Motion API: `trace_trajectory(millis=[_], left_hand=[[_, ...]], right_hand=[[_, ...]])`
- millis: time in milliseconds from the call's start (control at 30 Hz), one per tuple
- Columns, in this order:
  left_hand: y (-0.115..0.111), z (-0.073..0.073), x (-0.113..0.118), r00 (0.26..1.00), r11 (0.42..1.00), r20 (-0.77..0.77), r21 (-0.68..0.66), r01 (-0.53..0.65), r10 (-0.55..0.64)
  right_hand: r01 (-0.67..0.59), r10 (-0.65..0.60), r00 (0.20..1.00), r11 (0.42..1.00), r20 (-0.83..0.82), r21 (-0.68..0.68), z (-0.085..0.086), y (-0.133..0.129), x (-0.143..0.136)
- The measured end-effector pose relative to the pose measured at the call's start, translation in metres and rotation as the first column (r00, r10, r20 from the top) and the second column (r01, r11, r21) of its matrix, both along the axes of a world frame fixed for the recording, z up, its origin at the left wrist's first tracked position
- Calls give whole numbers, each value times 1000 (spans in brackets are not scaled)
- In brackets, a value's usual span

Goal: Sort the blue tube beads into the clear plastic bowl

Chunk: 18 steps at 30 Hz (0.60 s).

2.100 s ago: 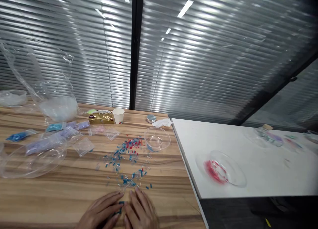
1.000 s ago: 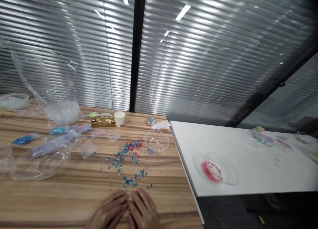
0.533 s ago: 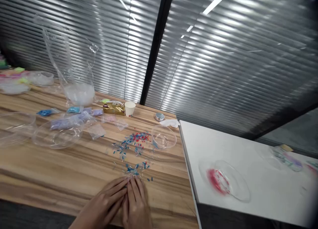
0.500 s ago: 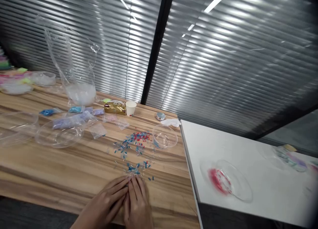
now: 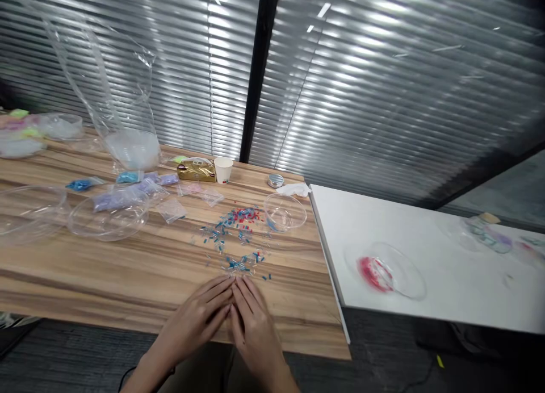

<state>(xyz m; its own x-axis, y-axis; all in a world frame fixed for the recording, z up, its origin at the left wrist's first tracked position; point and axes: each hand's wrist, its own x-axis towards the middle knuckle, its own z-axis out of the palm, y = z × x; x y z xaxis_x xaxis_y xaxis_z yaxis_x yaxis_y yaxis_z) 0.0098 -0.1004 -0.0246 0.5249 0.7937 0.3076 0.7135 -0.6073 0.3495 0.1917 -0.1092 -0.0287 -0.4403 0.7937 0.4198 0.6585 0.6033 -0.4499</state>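
Observation:
My left hand (image 5: 199,313) and my right hand (image 5: 254,320) meet at their fingertips over the front part of the wooden table. The fingers of each are pressed together and bent inward, thumbs tucked beneath. Whatever they pinch, if anything, is hidden or too small to name. Just beyond the fingertips lies a loose cluster of tiny blue and clear tube-shaped pieces (image 5: 240,263). Farther back is a larger scatter of red pieces (image 5: 246,214) mixed with blue and clear ones. Beside it stands a clear round plastic bowl (image 5: 286,213) with some blue inside.
Clear bowls (image 5: 108,217) and small bags of purple beads (image 5: 140,193) lie left. Behind stand a large clear bag (image 5: 133,146), a gold packet (image 5: 196,170), a paper cup (image 5: 223,170) and a round tin (image 5: 275,180). A white table (image 5: 340,222) adjoins right, bearing a dish with red bits (image 5: 374,274).
The view has tilted downward, so the table sits higher in the picture and more floor shows. My hands stay together at the fingertips beside the blue cluster.

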Motion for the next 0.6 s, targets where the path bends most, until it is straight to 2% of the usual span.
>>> trace_trajectory(millis=[67, 200, 267, 467, 600], left_hand=[[2, -2, 4, 1000, 999, -16, 32, 0, 1], [6, -8, 18, 999, 995, -38, 97, -32, 35], [7, -11, 22, 999, 995, -22, 94, -38, 41], [12, -12, 15, 980, 997, 182, -28, -70, 74], [11, -7, 5, 953, 997, 297, 18, -78, 69]], right_hand=[[28, -28, 1000, 1000, -8, 4, -3, -2, -3], [226, -229, 971, 973, -73, -40, -13, 0, -10], [267, -273, 957, 961, -98, -65, -17, 3, -12], [195, -203, 970, 978, -130, -75, -15, 7, -9], [107, -113, 973, 993, -201, -45, -11, 5, -1]])
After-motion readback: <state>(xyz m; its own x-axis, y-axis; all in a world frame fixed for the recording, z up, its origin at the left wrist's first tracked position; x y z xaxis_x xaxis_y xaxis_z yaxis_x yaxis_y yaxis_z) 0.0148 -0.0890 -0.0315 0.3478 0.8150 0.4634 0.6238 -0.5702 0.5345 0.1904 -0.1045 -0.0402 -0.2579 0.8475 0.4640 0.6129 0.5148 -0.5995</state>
